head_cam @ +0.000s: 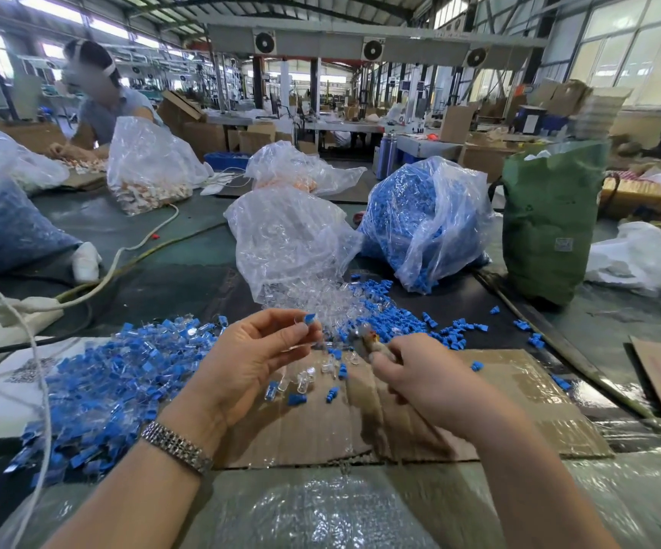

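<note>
No text, number or brand was legible. The green bag (550, 215) carried a small pale patch (563, 244) low on its front; the print was too small to read. Far left of the green bag, a white sheet (0, 406) bore a blurred square code pattern (27, 370), not decipherable.

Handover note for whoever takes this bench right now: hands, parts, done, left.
Hands: the left hand pinches a small clear plastic piece with a blue cap at its fingertips. The right hand has curled fingers and is blurred, so I can't tell what it holds.
Parts: loose blue plastic caps and loose clear plastic pieces lie ahead of the hands, a few on the brown cardboard sheet. More sit behind in the clear bag of clear pieces and the clear bag of blue caps.
Done: a large heap of blue-capped clear pieces at left, apparently finished.
Left: the loose parts and both bags, seemingly most of the job.
</note>
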{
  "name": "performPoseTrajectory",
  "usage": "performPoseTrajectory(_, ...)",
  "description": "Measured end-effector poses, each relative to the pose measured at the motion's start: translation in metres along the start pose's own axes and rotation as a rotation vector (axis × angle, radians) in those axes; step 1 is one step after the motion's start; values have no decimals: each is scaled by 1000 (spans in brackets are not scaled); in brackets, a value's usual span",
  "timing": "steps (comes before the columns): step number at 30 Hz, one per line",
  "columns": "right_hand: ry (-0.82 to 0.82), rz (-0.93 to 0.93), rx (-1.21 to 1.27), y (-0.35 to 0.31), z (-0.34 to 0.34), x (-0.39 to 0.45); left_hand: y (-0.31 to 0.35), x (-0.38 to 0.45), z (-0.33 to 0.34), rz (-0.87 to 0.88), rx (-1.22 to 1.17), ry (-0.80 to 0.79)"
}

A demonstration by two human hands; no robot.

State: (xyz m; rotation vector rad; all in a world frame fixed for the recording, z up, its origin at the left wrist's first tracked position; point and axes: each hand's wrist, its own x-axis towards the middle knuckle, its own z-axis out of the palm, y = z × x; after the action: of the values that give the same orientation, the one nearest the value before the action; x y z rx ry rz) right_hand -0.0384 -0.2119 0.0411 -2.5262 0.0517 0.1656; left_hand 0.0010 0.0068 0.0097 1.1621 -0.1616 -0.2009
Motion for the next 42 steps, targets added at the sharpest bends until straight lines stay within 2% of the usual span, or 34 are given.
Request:
performPoseTrajectory(2, -130, -39, 193, -12, -3, 3, 1, 0, 0, -1, -61, 9)
performPoseTrajectory(4, -236, -55, 281, -23, -3, 4, 1, 0, 1, 0, -89, 11)
performPoseTrajectory(7, -304, -51, 428, -34, 0, 1, 1, 0, 2, 11, -73, 10)
performPoseTrajectory(12, -290, -41, 450, -40, -1, -7, 2, -2, 3, 31, 0, 12)
performPoseTrajectory(18, -270, -38, 431, -37, 3, -9, 3, -6, 6, 95, 285, 6)
performPoseTrajectory(22, -285, -32, 435, -37, 12, -11, 3, -6, 6, 130, 330, 2)
performPoseTrajectory(27, -168, -85, 329, -41, 23, -9, 3, -7, 3, 171, 413, 12)
performPoseTrajectory(31, -260, -19, 360, -41, 18, -7, 0, -3, 0, 195, 510, 35)
performPoseTrajectory(33, -282, 18, 408, -36, 7, -8, -2, 1, -2, 249, 548, 138)
performPoseTrajectory(35, -169, 23, 306, -26, -3, -4, -2, 4, -10, 331, 721, 316)
performPoseTrajectory(38, 63, 73, -21, -8, -9, 5, -2, 5, -18, 401, 1152, 540)
performPoseTrajectory(40, 127, 160, -200, 3, -3, 12, -3, 4, -13, 428, 1252, 510)
performPoseTrajectory(42, 124, 207, -313, 12, 6, 16, -5, 4, -6, 451, 1231, 350)
